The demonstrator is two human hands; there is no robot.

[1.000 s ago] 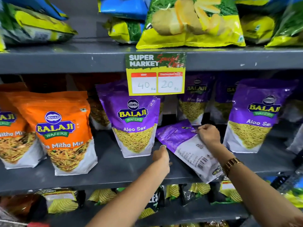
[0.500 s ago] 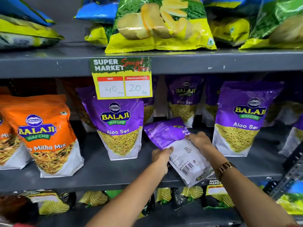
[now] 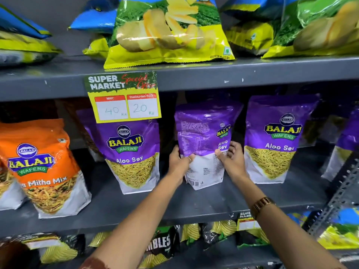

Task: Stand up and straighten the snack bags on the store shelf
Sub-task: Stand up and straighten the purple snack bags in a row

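Note:
A purple Aloo Sev bag (image 3: 204,133) stands upright on the grey middle shelf (image 3: 194,202), its printed back side turned toward me. My left hand (image 3: 179,162) grips its lower left edge, and my right hand (image 3: 232,159) grips its lower right edge. Two more purple Aloo Sev bags stand face-forward on either side: one on the left (image 3: 134,154) and one on the right (image 3: 275,140). Further left stands an orange Mitha Mix bag (image 3: 42,167).
A yellow price tag (image 3: 124,98) hangs from the upper shelf edge. Green-and-yellow chip bags (image 3: 167,32) lie on the top shelf. Dark chip bags (image 3: 161,243) fill the shelf below. More purple bags stand behind in shadow. A slotted metal upright (image 3: 338,195) runs at the right.
The purple bag lay tilted flat on the shelf; both hands have taken its sides and raised it upright between the two standing purple bags. The view has shifted closer.

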